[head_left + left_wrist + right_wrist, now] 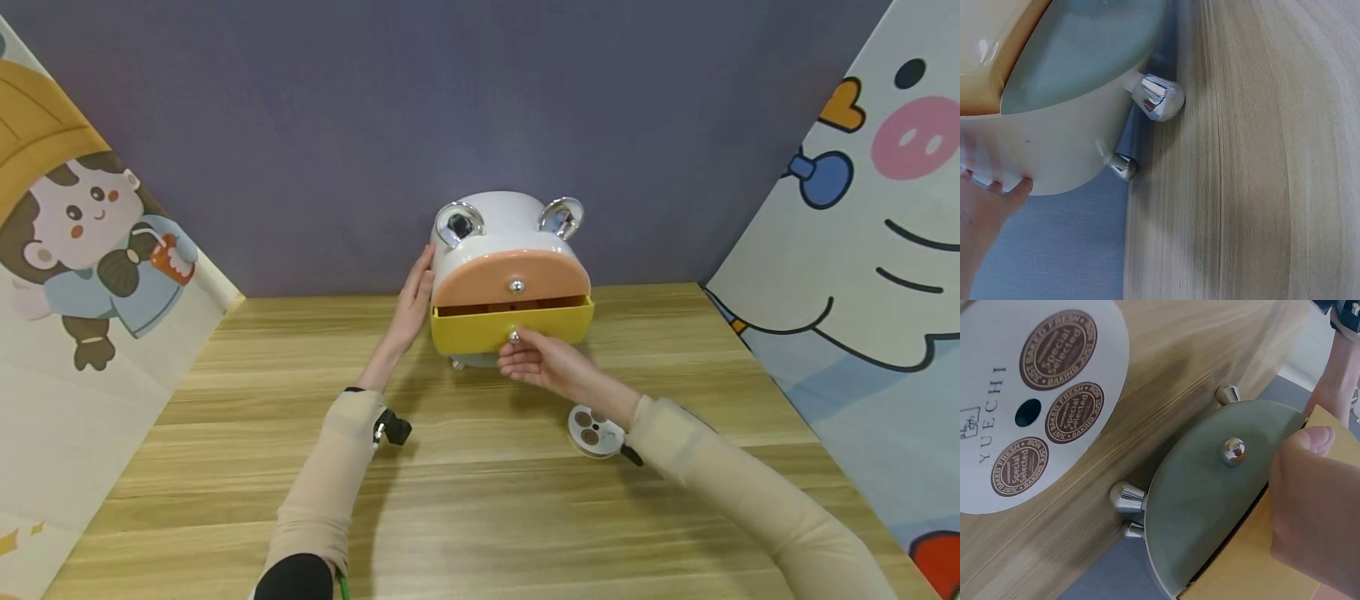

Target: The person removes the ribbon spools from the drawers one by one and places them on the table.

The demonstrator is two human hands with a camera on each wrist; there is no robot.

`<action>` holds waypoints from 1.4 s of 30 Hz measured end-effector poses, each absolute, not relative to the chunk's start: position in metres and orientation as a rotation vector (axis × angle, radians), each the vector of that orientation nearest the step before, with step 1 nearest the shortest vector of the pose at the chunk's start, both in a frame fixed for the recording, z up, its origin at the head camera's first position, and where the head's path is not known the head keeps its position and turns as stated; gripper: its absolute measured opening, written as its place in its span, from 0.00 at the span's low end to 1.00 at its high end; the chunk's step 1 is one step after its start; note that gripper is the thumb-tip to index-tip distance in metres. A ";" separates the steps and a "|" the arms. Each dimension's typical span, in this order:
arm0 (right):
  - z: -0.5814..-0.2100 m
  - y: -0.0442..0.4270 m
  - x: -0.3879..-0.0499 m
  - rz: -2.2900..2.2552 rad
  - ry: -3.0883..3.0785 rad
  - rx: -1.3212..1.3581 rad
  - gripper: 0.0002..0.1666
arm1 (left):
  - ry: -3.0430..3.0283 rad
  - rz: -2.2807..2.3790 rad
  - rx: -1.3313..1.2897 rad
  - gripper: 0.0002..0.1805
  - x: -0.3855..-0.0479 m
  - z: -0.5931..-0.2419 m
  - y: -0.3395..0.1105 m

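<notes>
A rounded white desktop drawer cabinet (491, 218) with silver ear-like rings stands against the back wall. Its yellow drawer (468, 333) is partly pulled out, beneath a closed orange drawer (480, 279). My right hand (551, 364) pinches the silver knob (513, 336) of the yellow drawer with thumb and fingers. My left hand (411, 310) rests on the cabinet's left side, its fingers lying along the white wall. In the right wrist view the grey-green bottom drawer (1200, 475) is closed, and my right hand (1310, 500) hides the yellow drawer's knob.
A white roll of round brown stickers (596, 433) lies on the wooden table (480, 500) under my right wrist. Silver feet (1159, 98) hold the cabinet off the tabletop. A grey-blue wall (337, 150) rises behind, with cartoon-printed panels on both sides.
</notes>
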State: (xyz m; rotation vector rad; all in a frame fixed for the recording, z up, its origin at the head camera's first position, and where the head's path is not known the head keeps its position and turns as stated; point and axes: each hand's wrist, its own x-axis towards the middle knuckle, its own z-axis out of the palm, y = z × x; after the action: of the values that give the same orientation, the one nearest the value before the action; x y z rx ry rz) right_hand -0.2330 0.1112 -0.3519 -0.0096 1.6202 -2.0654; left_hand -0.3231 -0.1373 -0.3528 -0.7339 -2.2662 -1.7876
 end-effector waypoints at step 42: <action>-0.354 0.119 -0.184 -2.025 1.522 -0.017 0.22 | -2.283 -1.803 -0.714 0.28 -0.321 -0.352 -0.139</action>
State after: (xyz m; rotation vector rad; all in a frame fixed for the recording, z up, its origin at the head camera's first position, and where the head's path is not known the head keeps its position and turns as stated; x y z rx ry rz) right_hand -0.1843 0.1191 -0.3537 -0.0171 1.5218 -2.0245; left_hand -0.3206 -0.1388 -0.3521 -0.7138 -2.2829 -1.8034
